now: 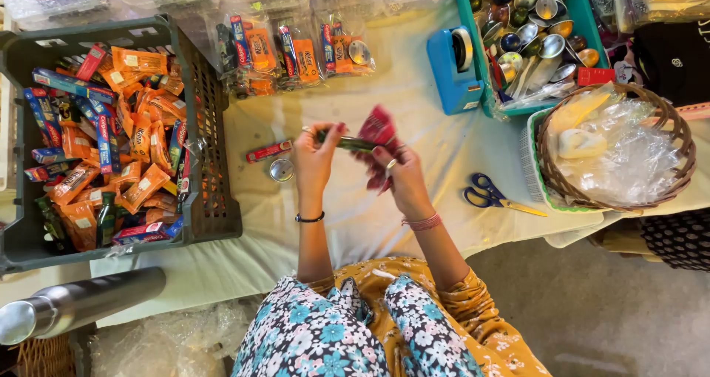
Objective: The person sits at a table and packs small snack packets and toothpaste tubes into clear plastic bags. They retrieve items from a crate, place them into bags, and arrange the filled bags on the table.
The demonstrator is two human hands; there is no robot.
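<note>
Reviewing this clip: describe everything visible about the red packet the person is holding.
The red packet is a small, crinkled pouch of glossy red film with lighter markings, partly crumpled. It is held above the cream cloth-covered table, in front of the person. The right hand grips it from below with fingers round its lower part, while the left hand holds a slim dark green tube whose end meets the packet. Whether it is open cannot be told.

A dark plastic crate [211, 125] full of orange and blue packets sits at the left of a cloth-covered worktop [414, 88]. A blue tape dispenser [452, 70] stands beside a teal tray [588, 22] of metal cups. Blue-handled scissors [492, 194] lie near a wicker basket [669, 118] holding clear plastic.
</note>
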